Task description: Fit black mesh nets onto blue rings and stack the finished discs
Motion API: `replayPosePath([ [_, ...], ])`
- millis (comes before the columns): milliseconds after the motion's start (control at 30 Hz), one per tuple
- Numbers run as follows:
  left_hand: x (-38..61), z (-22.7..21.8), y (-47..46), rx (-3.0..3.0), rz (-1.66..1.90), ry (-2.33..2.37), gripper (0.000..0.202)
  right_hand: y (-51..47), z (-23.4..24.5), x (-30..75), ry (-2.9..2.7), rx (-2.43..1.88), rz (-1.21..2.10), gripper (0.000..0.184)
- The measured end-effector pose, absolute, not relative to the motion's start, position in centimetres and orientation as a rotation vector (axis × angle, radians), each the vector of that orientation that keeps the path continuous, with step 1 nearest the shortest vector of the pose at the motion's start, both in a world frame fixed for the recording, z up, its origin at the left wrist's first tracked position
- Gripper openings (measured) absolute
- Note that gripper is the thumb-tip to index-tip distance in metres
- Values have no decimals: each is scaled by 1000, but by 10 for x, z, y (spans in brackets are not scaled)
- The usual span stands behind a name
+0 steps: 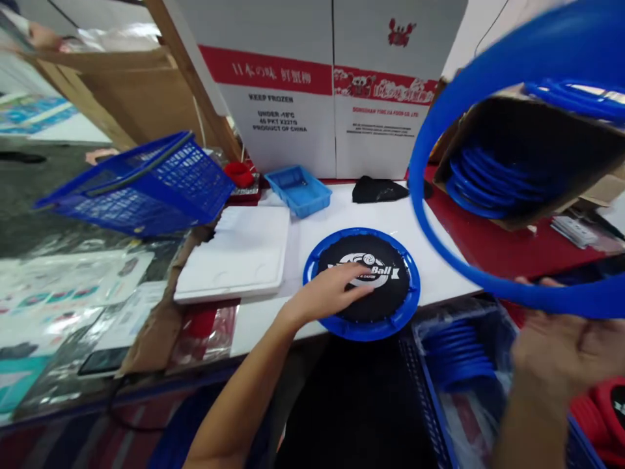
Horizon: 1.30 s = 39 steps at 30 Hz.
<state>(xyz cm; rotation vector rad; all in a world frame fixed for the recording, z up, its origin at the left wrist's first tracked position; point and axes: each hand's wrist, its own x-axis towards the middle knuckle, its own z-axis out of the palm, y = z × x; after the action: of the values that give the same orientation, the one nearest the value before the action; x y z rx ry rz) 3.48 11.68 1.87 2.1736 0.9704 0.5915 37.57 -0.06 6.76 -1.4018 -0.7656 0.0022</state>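
A round blue-rimmed paddle disc [385, 303] with a black centre and white printed lettering ending in "Ball" lies on the white work surface in front of me. My left hand [332, 290] rests on its black centre, fingers stretched out and apart, gripping nothing. At the right, my right hand [561, 345] holds a large blue plastic ring [424, 215] by its lower edge, raised close to the camera. Fingertips show through the ring's opening, and the hand is somewhat blurred.
Behind stand white printed cartons [288, 150]. A blue tray [312, 205], black cloth [375, 190], foam slab [244, 260] and tilted blue basket [161, 189] lie around the surface. More blue rings fill a cardboard box [551, 130] and a crate [424, 391] at right.
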Motion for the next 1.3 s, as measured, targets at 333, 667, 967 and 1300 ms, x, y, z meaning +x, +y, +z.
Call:
replayPosePath([
  [333,19,-130,-35,891,692,671,60,13,-75,323,-684,-1212,1153,16],
  [667,63,-119,-43,592,1189,896,50,1,-69,338,-863,-1403,1089,23],
  [967,90,-110,-47,462,1282,888,42,-13,-49,330,-1588,-1537,281,51],
  [1300,99,-75,-35,394,1394,560,37,-4,8,311,-2544,-913,119,53],
])
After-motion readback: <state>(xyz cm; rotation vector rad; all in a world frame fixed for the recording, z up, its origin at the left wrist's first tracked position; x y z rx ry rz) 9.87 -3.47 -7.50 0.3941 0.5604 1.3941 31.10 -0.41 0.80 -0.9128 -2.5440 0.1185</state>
